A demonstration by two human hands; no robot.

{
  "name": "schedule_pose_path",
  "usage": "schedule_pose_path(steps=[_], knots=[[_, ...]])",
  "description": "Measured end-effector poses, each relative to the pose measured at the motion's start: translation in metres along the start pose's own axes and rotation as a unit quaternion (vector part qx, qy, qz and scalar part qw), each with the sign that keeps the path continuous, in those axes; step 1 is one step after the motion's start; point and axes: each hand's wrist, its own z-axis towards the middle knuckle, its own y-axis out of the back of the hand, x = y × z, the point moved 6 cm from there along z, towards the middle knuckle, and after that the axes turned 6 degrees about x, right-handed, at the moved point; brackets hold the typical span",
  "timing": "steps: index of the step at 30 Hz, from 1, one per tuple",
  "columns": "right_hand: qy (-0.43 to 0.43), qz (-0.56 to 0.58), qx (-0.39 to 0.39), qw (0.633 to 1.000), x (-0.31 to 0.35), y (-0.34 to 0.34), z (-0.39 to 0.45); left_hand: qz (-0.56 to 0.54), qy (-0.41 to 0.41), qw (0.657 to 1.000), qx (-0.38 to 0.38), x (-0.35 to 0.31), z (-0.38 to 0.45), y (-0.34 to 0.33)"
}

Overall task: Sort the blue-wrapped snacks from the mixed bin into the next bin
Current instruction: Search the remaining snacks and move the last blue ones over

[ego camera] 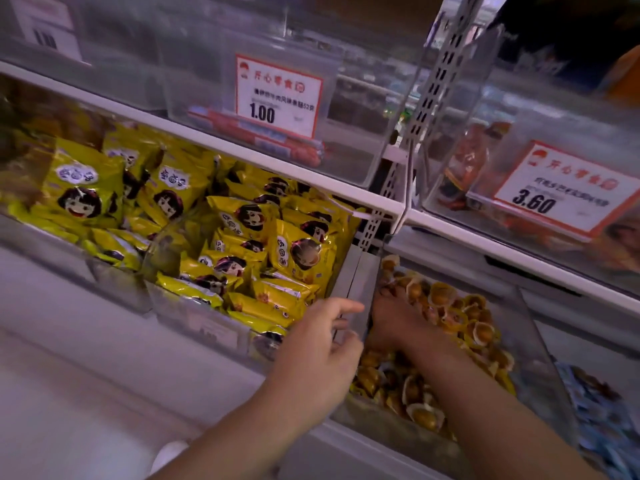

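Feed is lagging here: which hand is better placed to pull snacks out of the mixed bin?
Right, probably. The right hand already reaches into the mixed bin among its snacks, nearer the blue-wrapped snacks. The left hand hovers outside its wall.

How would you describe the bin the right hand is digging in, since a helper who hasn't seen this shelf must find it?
Start at the white shelf rail under the 1.00 price tag. Below it, go right past the bins of yellow packets to the clear bin the right hand reaches into. It alone holds small orange-brown, clear-wrapped snacks; blue-wrapped snacks fill the bin to its right.
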Motion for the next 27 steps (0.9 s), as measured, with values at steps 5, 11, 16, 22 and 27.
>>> schedule_pose_path(steps=[5,11,16,22,27], knots=[[0.027,-0.011,0.034,0.999,0.009,0.002,-0.007,0.023,-0.005,1.000,-0.008,-0.001,-0.015,0.006],[0.113,0.114,0.014,0.987,0.001,-0.003,-0.032,-0.012,0.015,1.000,-0.023,0.002,-0.030,0.007],[0.160,0.414,-0.038,0.895,-0.015,0.012,-0.060,-0.083,0.052,0.993,-0.067,-0.003,-0.052,0.005],[0.092,0.692,-0.100,0.709,-0.066,0.011,-0.108,-0.130,0.016,0.991,-0.009,-0.034,-0.043,-0.045],[-0.019,0.850,-0.062,0.523,-0.093,-0.012,-0.133,-0.147,0.088,0.984,0.046,-0.019,0.002,-0.109]])
